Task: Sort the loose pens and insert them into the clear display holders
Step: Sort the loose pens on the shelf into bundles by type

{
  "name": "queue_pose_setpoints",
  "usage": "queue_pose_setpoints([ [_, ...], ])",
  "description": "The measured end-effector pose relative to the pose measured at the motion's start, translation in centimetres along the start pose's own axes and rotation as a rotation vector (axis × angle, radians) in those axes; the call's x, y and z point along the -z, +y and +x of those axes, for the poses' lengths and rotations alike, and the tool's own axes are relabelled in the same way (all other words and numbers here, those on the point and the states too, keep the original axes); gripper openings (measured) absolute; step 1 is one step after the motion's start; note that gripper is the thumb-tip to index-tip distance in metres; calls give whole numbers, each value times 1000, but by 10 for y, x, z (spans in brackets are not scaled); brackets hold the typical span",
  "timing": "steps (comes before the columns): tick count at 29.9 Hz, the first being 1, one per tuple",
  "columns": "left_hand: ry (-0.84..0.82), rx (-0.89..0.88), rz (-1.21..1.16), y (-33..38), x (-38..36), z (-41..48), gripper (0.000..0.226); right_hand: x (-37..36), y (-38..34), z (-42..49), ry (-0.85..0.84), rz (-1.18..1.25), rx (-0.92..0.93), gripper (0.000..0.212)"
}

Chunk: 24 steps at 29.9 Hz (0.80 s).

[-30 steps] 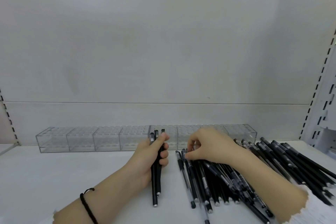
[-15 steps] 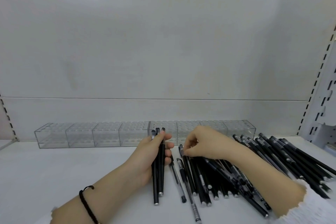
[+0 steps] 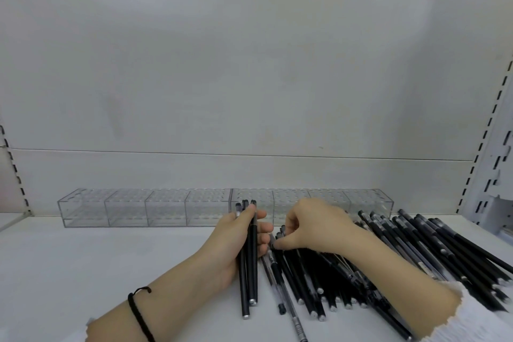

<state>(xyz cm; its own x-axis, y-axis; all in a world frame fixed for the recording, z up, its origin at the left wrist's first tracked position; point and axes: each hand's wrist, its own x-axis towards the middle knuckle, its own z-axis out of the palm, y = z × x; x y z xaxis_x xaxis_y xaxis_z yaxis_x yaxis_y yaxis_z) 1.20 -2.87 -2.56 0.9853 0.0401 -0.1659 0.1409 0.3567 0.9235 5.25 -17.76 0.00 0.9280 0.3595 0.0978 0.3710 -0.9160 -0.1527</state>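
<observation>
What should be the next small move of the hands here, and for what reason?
Probably lift the pen that the right hand pinches at the left edge of the pile and pass it to the left hand, which grips three black pens. The clear holders behind are empty, so the bundle likely grows before any inserting.

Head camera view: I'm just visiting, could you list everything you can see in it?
Shelf: one, white, under everything.
Clear holders: two, see-through, end to end along the back, no pens in them.
Loose pens: a big pile, mostly black, at right.
Held pens: about three, black, left of the pile.
Wristband: one, black, left wrist.
Left hand: grips the held pens.
Right hand: pinches a pen at the pile's left edge.
</observation>
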Motion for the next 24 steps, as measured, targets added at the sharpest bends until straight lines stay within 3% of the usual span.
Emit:
queue_pose_setpoints([
  [7, 77, -33, 25, -1, 4, 4, 28, 3, -9, 0, -39, 4, -79, 30],
  [15, 90, -36, 52, -2, 4, 3, 27, 8, -13, -8, -133, 38, -4, 40],
  [21, 113, -37, 56, -2, 4, 6, 29, 3, -12, -4, -193, 191, 10, 29],
  [24, 111, -33, 18, -2, 4, 7, 29, 5, -8, -2, -178, 403, -16, 25],
])
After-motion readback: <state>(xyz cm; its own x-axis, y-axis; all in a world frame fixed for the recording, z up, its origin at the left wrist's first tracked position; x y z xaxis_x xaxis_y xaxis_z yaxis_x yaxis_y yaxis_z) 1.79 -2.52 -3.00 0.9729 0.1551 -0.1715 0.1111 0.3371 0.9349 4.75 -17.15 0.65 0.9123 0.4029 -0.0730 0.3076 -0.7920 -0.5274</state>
